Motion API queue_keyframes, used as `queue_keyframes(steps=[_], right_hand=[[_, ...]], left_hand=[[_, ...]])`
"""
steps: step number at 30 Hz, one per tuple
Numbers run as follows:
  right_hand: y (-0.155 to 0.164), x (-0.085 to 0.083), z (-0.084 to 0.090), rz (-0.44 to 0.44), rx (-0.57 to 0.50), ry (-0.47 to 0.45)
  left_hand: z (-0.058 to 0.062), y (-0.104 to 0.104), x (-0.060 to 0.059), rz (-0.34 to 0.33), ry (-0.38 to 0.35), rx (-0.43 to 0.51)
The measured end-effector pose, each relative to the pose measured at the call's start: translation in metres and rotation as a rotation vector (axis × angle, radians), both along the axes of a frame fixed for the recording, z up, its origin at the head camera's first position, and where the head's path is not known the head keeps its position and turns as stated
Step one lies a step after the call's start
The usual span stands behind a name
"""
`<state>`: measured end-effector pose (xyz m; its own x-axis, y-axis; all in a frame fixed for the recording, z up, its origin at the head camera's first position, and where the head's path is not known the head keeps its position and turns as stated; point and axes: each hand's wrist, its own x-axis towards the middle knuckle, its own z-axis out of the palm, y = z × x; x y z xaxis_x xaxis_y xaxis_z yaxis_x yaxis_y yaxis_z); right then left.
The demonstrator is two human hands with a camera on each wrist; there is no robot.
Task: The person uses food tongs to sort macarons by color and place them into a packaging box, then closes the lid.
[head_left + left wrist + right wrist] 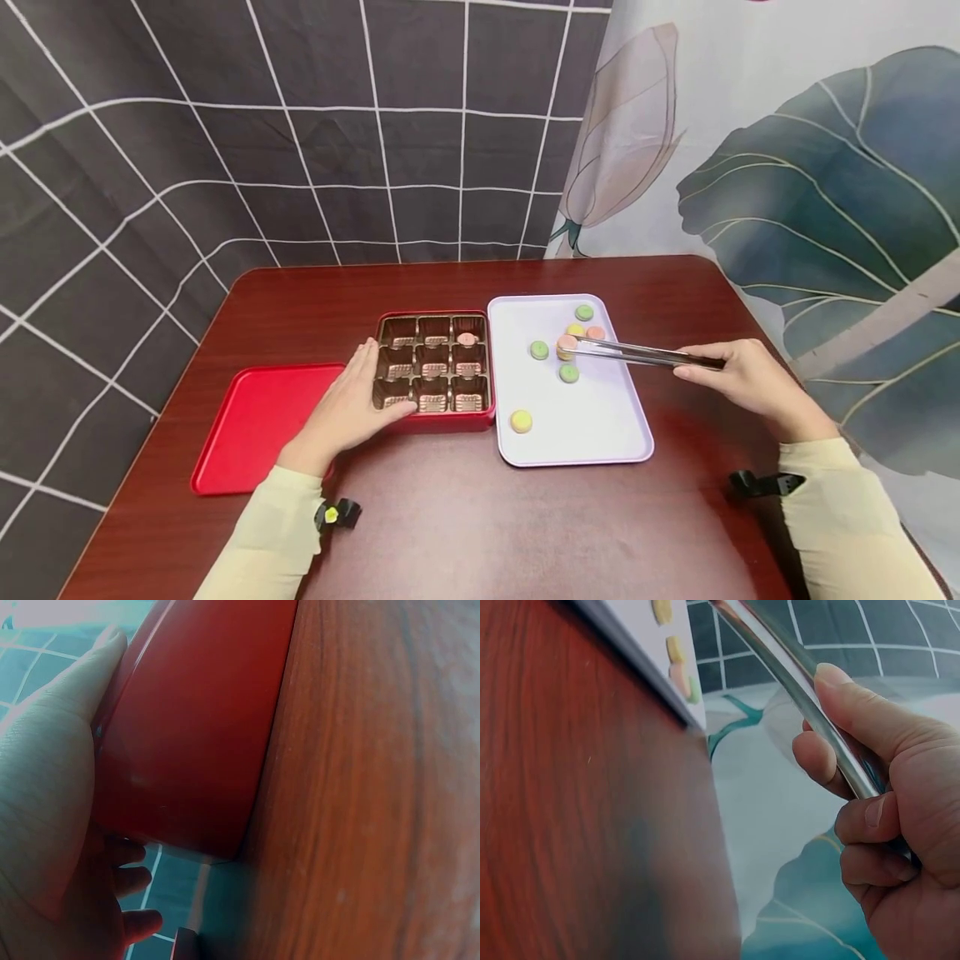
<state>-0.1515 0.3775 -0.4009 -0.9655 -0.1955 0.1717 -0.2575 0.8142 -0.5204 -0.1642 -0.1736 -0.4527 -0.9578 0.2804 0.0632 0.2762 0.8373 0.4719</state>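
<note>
You're at a staged tabletop setup rather than a real kitchen: a small reddish wooden table (465, 517) pushed against hung backdrops, a dark grid-pattern cloth (300, 133) on the left and a leaf-and-flower printed curtain (787, 167) on the right. No appliances anywhere.

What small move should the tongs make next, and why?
Probably lift the pink macaron and carry it left to an empty compartment of the red box: the tongs in the right hand already pinch it, and the left hand steadies the box.
</note>
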Motion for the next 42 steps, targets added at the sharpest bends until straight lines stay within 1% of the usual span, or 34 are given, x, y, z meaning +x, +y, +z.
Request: queue_keyframes(steps=[4, 11, 19, 27, 35, 42], right_hand=[[-0.013, -0.007, 0.003, 0.025, -0.023, -0.012], [-0.035, -0.017, 0.005, 0.096, -0.05, -0.069], [-0.058, -0.026, 0.01, 0.18, -0.067, -0.066], [-0.079, -0.033, 0.015, 0.237, -0.101, -0.062], [-0.094, -0.039, 0.017, 0.278, -0.075, -0.047], [-0.103, -0.045, 0.017, 0.328, -0.062, -0.012]], left_hand=[[-0.001, -0.001, 0.001, 0.008, 0.003, -0.003], [-0.003, 0.0, 0.003, 0.013, -0.005, 0.008], [-0.003, -0.001, 0.003, 0.009, -0.002, 0.0], [-0.001, -0.001, 0.004, 0.002, 0.006, -0.03], [0.0, 0.001, 0.004, 0.004, 0.038, -0.072], [0.001, 0.001, 0.003, 0.007, 0.114, -0.138]])
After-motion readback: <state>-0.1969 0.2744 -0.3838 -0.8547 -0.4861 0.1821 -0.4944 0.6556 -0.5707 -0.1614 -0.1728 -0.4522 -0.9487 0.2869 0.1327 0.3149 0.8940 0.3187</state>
